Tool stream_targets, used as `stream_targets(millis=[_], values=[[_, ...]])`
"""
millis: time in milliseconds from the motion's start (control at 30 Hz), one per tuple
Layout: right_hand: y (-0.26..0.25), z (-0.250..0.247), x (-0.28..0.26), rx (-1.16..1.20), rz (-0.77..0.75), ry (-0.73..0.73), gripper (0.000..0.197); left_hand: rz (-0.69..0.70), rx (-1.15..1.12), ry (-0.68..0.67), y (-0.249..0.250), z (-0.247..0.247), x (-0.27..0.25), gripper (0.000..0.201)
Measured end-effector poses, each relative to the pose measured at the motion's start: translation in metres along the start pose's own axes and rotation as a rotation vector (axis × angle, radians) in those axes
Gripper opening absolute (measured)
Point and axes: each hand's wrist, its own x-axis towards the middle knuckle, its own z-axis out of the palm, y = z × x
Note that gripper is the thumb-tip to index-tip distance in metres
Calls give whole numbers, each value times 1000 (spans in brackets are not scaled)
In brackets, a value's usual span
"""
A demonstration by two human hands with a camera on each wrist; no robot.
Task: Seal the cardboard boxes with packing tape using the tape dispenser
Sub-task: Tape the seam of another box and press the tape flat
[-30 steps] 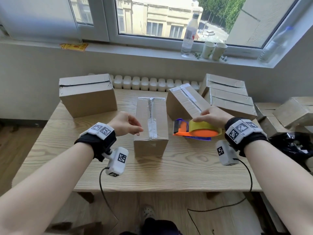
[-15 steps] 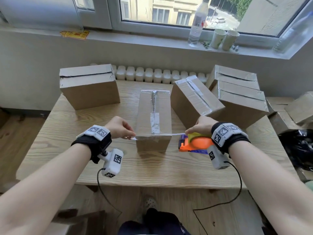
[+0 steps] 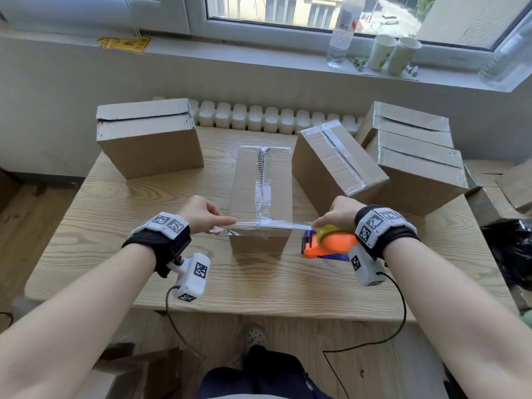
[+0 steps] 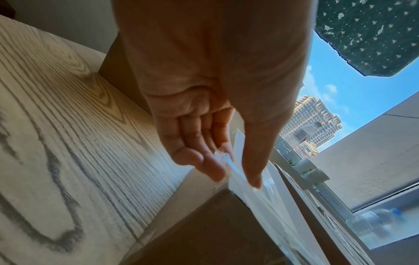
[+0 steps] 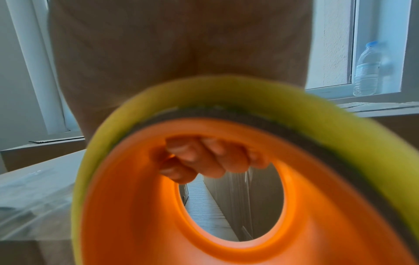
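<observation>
A narrow cardboard box [image 3: 260,182] stands mid-table, clear tape running down its top seam. A strip of clear tape [image 3: 273,224] stretches across the box's near top edge. My left hand [image 3: 214,223] pinches the strip's free end [image 4: 229,161] just left of the box, thumb over fingers. My right hand [image 3: 331,218] grips the orange tape dispenser [image 3: 328,244] with its yellow-green roll [image 5: 226,93], just right of the box; in the right wrist view its fingers [image 5: 204,157] curl through the dispenser's opening.
Other cardboard boxes stand around: one at back left [image 3: 148,136], a taped one tilted at right [image 3: 336,165], two stacked at far right [image 3: 414,165]. More boxes and a black bag [image 3: 509,254] lie off the table's right edge. A bottle [image 3: 342,30] and cups stand on the windowsill.
The tape has been drawn out across the box's near edge: my right hand brought the dispenser down to the box's right side, and my left hand holds the free end at the left.
</observation>
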Motion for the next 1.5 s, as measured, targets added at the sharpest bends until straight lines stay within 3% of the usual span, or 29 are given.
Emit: stream_targets(millis=[367,567,667,767,867,967,1133,1267,1333,1500], values=[[2,9,-2,18,4,0,45,-7,201,-23,2,4,4,48],[5,12,-10,89,4,32,46,-26,490,-33,13,-1,0,56],[7,12,-14,137,-6,35,46,135,594,77,23,1,-9,42],[11,12,-18,206,-8,20,47,462,613,89,31,22,-21,27],[14,12,-21,272,4,-2,51,667,573,5,36,60,-36,38],[16,13,-23,321,15,-6,40,712,707,-83,32,92,-39,57],[20,11,-25,384,18,0,22,715,920,-76,19,114,-34,67],[26,12,-19,363,15,-22,33,745,912,-39,12,116,-27,78],[29,12,-21,360,3,-6,28,786,909,-22,8,114,-24,72],[52,17,-24,306,33,27,51,850,887,-28,4,110,-20,61]])
